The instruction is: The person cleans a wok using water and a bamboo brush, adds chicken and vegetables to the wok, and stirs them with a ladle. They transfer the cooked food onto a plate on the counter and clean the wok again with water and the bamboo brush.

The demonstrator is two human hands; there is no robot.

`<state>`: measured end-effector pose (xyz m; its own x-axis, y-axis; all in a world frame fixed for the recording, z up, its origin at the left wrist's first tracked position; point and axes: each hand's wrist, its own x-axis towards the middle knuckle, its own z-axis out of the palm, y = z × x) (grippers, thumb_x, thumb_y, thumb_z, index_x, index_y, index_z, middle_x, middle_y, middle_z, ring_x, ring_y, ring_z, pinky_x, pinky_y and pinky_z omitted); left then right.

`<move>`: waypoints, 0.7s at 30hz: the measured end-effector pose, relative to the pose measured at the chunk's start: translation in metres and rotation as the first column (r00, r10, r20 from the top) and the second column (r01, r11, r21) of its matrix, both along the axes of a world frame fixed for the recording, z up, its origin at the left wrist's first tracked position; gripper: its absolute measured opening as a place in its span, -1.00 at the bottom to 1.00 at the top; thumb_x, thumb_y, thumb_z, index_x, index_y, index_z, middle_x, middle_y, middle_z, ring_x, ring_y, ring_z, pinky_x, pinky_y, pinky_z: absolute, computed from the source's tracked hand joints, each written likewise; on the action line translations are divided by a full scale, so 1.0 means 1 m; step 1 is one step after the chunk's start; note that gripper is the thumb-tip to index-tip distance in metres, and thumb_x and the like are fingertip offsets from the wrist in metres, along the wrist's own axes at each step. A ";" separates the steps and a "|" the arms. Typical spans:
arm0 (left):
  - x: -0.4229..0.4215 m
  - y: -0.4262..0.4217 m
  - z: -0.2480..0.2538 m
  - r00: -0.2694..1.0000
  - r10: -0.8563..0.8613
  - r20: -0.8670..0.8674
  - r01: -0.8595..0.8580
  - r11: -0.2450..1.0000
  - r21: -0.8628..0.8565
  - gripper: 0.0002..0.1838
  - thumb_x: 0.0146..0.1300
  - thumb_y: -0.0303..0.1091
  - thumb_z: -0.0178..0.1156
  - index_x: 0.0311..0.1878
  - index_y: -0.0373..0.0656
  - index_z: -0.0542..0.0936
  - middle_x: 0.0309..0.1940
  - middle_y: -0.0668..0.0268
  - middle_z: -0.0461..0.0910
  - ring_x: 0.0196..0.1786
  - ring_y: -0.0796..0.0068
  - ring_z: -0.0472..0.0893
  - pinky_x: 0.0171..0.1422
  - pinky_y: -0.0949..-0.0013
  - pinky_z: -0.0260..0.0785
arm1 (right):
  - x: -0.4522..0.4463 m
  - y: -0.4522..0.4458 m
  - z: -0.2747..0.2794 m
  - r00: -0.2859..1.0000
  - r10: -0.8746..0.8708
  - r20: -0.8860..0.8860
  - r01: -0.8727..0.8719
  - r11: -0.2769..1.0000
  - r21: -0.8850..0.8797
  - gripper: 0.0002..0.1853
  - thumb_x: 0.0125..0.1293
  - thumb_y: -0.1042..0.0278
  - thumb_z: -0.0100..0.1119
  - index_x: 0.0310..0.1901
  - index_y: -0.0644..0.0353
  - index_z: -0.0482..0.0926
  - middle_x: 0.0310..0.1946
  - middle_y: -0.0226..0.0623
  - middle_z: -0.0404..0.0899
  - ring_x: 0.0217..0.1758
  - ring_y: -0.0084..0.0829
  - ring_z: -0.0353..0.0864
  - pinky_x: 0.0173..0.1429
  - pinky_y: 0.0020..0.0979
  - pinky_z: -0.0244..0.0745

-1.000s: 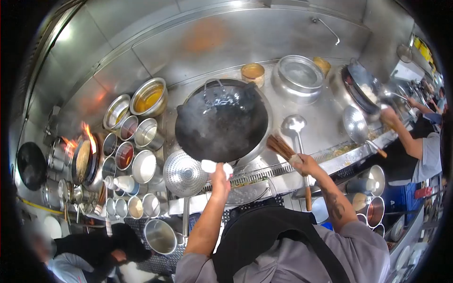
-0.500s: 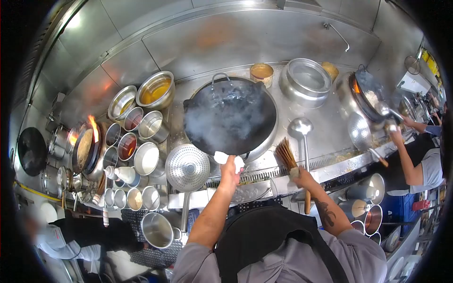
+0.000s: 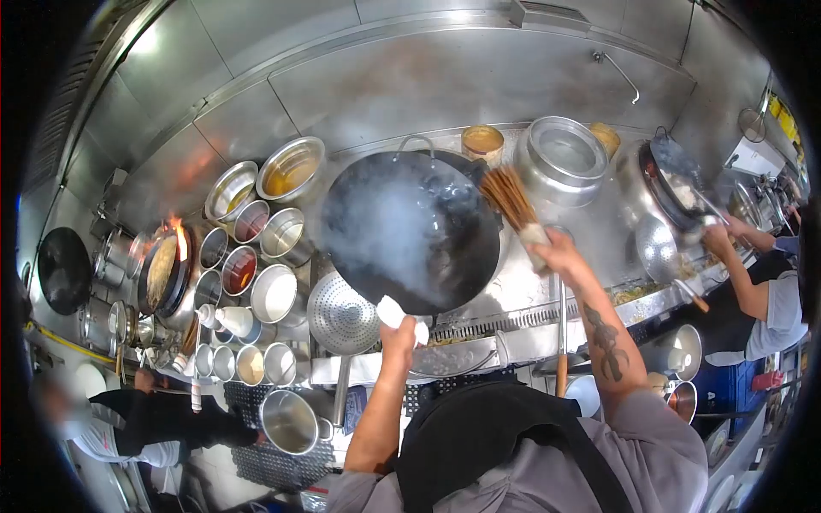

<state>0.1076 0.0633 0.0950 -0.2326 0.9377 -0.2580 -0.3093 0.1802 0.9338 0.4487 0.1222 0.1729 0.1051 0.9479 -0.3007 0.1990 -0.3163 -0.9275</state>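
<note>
My left hand [image 3: 398, 339] is closed around a folded white cloth [image 3: 392, 313] at the near edge of a large black wok [image 3: 457, 256]. Pale smoke rises from the wok and blurs its left half. Gripped in my right hand [image 3: 556, 250] is a bamboo wok brush [image 3: 511, 198], its bristles pointing up and left beside the wok's right rim. A long-handled ladle [image 3: 562, 342] lies under my right forearm, its bowl mostly hidden by my hand. Left of the wok rests a perforated strainer [image 3: 338, 309].
Steel pots of sauce and powder [image 3: 239, 269] crowd the left counter, with a flaming wok [image 3: 162, 269] beyond. A lidded steel pot [image 3: 564, 154] stands at the back right. Co-workers stand on both sides; the right one's hands [image 3: 718, 235] are at another wok [image 3: 676, 184].
My right hand has raised the brush up and toward the wok's right rim. The wok has shifted toward me, and my left hand with the cloth has come nearer my body.
</note>
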 end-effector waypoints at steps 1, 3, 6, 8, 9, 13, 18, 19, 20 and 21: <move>-0.014 0.002 -0.036 0.998 -0.008 -0.060 0.010 0.999 0.034 -0.65 0.11 -0.63 0.09 0.02 -0.27 0.44 -0.17 0.28 0.53 -0.22 0.49 0.55 -0.20 0.42 0.44 | -0.023 0.014 0.012 1.000 0.014 0.002 -0.014 0.996 0.084 -0.54 0.23 0.18 0.36 0.08 0.24 0.53 -0.27 -0.35 0.62 -0.30 -0.45 0.64 -0.26 -0.39 0.59; -0.008 -0.011 -0.003 0.983 0.043 -0.180 -0.011 0.984 0.177 -0.60 0.10 -0.61 0.09 0.05 -0.27 0.38 -0.21 0.34 0.47 -0.19 0.55 0.50 -0.11 0.45 0.39 | -0.080 0.038 0.010 0.995 0.074 -0.063 -0.047 0.936 0.349 -0.56 0.24 0.15 0.35 0.05 0.24 0.54 -0.25 -0.35 0.63 -0.24 -0.46 0.63 -0.13 -0.43 0.55; -0.002 -0.027 0.033 0.964 0.060 -0.258 0.018 0.957 0.290 -0.54 0.13 -0.58 0.11 0.13 -0.31 0.29 -0.19 0.34 0.45 -0.16 0.58 0.47 -0.03 0.46 0.37 | -0.154 0.048 0.006 0.976 0.187 0.113 -0.216 0.743 0.634 -0.59 0.26 0.14 0.31 0.03 0.20 0.53 -0.17 -0.14 0.65 -0.12 -0.26 0.64 -0.01 -0.30 0.53; 0.006 -0.035 0.050 0.952 0.071 -0.297 0.018 0.958 0.287 -0.52 0.15 -0.58 0.11 0.16 -0.34 0.26 -0.16 0.31 0.45 -0.14 0.56 0.48 -0.01 0.46 0.37 | -0.167 0.055 -0.036 0.851 0.052 0.523 -0.440 0.614 0.656 -0.52 0.29 0.15 0.28 0.13 0.27 0.46 -0.08 -0.11 0.62 -0.09 -0.28 0.63 0.06 -0.36 0.51; 0.004 -0.037 0.048 0.947 0.065 -0.316 0.034 0.955 0.296 -0.52 0.14 -0.58 0.11 0.16 -0.35 0.26 -0.16 0.29 0.46 -0.14 0.55 0.48 0.01 0.45 0.37 | -0.161 0.054 -0.064 0.873 0.126 0.470 -0.391 0.757 0.523 -0.53 0.26 0.17 0.27 0.11 0.27 0.47 -0.09 0.03 0.62 -0.08 -0.06 0.65 0.08 -0.25 0.53; -0.018 -0.029 0.033 0.906 0.102 -0.411 0.043 0.943 0.329 -0.52 0.11 -0.58 0.12 0.13 -0.37 0.29 -0.16 0.25 0.46 -0.12 0.49 0.49 0.05 0.43 0.37 | -0.043 0.037 -0.139 0.818 0.002 0.576 -0.181 0.950 0.254 -0.44 0.16 0.07 0.32 0.11 0.23 0.50 -0.22 0.03 0.67 -0.18 -0.07 0.69 -0.07 -0.15 0.58; -0.017 -0.022 0.012 0.903 0.134 -0.409 0.021 0.936 0.351 -0.56 0.08 -0.56 0.14 0.07 -0.35 0.32 -0.18 0.25 0.45 -0.12 0.45 0.49 0.06 0.38 0.37 | -0.026 0.010 -0.048 0.976 -0.214 0.037 0.213 0.976 0.040 -0.58 0.26 0.11 0.28 0.03 0.22 0.52 -0.45 -0.16 0.64 -0.66 -0.35 0.60 -0.61 -0.38 0.50; -0.014 -0.024 0.019 0.909 0.127 -0.398 0.018 0.940 0.341 -0.57 0.09 -0.55 0.14 0.07 -0.35 0.32 -0.18 0.25 0.45 -0.12 0.45 0.49 0.06 0.38 0.37 | -0.033 0.024 -0.057 0.967 -0.254 0.015 0.250 0.960 0.130 -0.59 0.29 0.09 0.27 0.03 0.19 0.51 -0.45 -0.25 0.62 -0.71 -0.42 0.55 -0.72 -0.45 0.42; -0.012 -0.025 0.023 0.913 0.123 -0.388 0.014 0.943 0.332 -0.58 0.10 -0.55 0.13 0.06 -0.35 0.33 -0.18 0.25 0.44 -0.11 0.45 0.49 0.06 0.37 0.37 | -0.039 0.035 -0.065 0.967 -0.254 -0.002 0.252 0.959 0.126 -0.58 0.28 0.08 0.28 0.03 0.19 0.51 -0.45 -0.25 0.63 -0.69 -0.42 0.56 -0.71 -0.44 0.44; -0.012 -0.025 0.025 0.920 0.111 -0.376 0.025 0.941 0.338 -0.58 0.10 -0.55 0.13 0.06 -0.34 0.32 -0.18 0.25 0.44 -0.11 0.45 0.49 0.06 0.37 0.36 | -0.057 0.043 -0.059 0.966 -0.256 -0.018 0.256 0.959 0.122 -0.57 0.27 0.07 0.28 0.03 0.19 0.50 -0.44 -0.25 0.63 -0.67 -0.41 0.56 -0.70 -0.43 0.46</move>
